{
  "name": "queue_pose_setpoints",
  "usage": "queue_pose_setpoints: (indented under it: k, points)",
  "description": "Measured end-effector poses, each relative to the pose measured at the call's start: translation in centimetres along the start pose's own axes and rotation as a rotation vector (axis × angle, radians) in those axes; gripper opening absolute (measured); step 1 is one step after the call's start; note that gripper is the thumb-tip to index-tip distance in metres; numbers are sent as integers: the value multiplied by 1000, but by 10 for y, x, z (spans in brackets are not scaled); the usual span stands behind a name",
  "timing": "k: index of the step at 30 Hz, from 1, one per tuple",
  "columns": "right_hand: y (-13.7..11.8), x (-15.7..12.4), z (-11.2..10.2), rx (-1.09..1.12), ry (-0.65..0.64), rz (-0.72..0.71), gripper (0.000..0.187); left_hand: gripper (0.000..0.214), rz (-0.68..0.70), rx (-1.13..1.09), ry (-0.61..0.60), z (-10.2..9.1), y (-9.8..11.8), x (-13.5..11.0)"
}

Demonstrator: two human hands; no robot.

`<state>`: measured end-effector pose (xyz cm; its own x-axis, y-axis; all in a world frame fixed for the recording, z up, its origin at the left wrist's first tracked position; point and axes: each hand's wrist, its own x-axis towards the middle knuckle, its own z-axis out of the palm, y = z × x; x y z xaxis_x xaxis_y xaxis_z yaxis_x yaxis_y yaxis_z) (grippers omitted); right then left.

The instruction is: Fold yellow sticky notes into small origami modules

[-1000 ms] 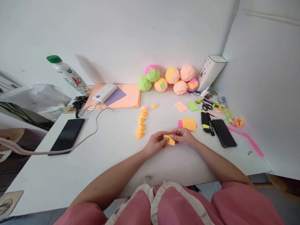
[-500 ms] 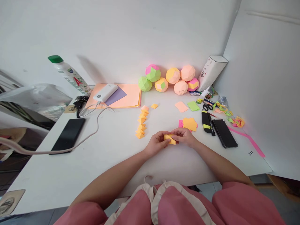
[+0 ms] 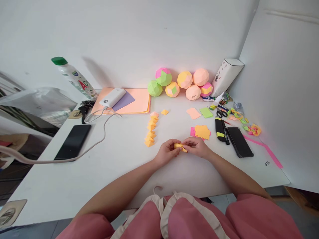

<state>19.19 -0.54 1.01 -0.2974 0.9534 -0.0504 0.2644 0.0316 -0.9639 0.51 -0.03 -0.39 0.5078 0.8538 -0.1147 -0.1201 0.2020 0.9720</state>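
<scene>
Yellow paper [image 3: 177, 145], a small piece bent between the fingers, sits near the middle of the head view, over the white table [image 3: 119, 146]. The left hand [image 3: 167, 151] and the right hand [image 3: 198, 147] both pinch it, their fingers drawn close together. If the two grips press unevenly, the fold could land crooked or the piece crumple; if they loosen, the bend might spring open. A careless move of the right hand could scatter the loose orange stack [image 3: 202, 131] just beyond it, and a sweep of the left could upset the row of folded pieces [image 3: 151, 127]. Fingers cover much of the held piece, so its creases and underside cannot be made out. Pink sheets [image 3: 192, 131] lie mostly hidden beneath the stack, and the pale cable [image 3: 37, 162] is cut off at the left edge.
</scene>
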Motion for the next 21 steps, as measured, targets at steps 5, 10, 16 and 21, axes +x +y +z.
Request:
queue_pose_setpoints:
  k: [5, 10, 16, 21]
  points:
    - [-4, -2, -1, -83, -45, -106, 19, 24, 78, 41, 20, 1, 2, 0]
    - [-3, -1, -1, -159, -53, -150, 20, 24, 80, 80, 43, 1, 3, 0]
    - [-2, -1, 2, -116, -13, -99, 21, 24, 88, 131, 34, 1, 6, -1]
    - [2, -1, 3, -60, -6, -25, 24, 24, 138, 150, 39, -1, 1, 0]
